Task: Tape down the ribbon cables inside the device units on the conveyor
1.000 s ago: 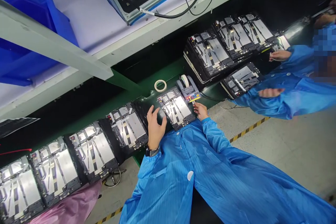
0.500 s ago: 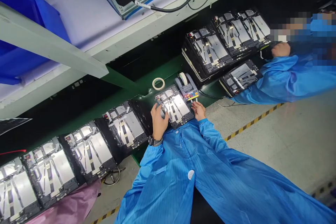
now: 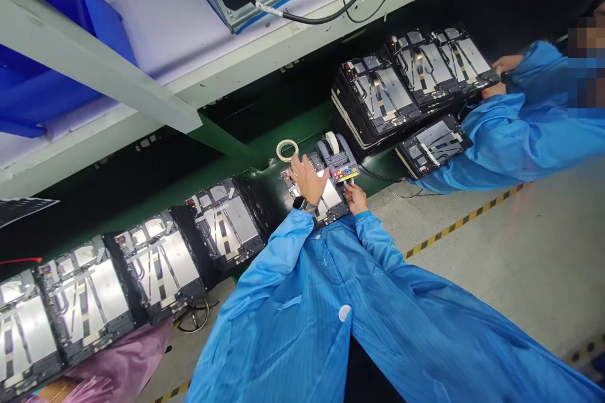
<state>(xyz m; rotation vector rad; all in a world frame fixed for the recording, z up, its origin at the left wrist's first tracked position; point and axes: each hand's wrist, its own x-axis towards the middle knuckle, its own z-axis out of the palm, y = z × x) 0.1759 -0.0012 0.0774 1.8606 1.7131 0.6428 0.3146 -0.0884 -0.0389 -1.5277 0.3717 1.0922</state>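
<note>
An opened tablet-like device [image 3: 331, 203] with silver battery panels and dark ribbon cables lies on the bench in front of me. My left hand [image 3: 309, 181], fingers stretched out, is over its upper part and hides much of it. Right beside the device stands a grey automatic tape dispenser [image 3: 344, 162] with coloured buttons and a roll of pale tape [image 3: 332, 142] on top. At the dispenser's front outlet, my right hand [image 3: 355, 199] pinches a short pale strip of tape. A loose tape roll [image 3: 287, 150] lies behind the device.
More opened devices [image 3: 227, 223] line the bench to the left. Stacks of them [image 3: 378, 97] stand at the back right, near a co-worker's blue sleeves [image 3: 496, 132]. A white shelf edge [image 3: 265, 53] runs above the bench. Lower left, a pink sleeve [image 3: 123, 359] shows.
My left hand has moved from the device's left edge up and right over its top, fingers now extended. My right hand stays at the dispenser. The co-worker's hands have shifted to the far stack.
</note>
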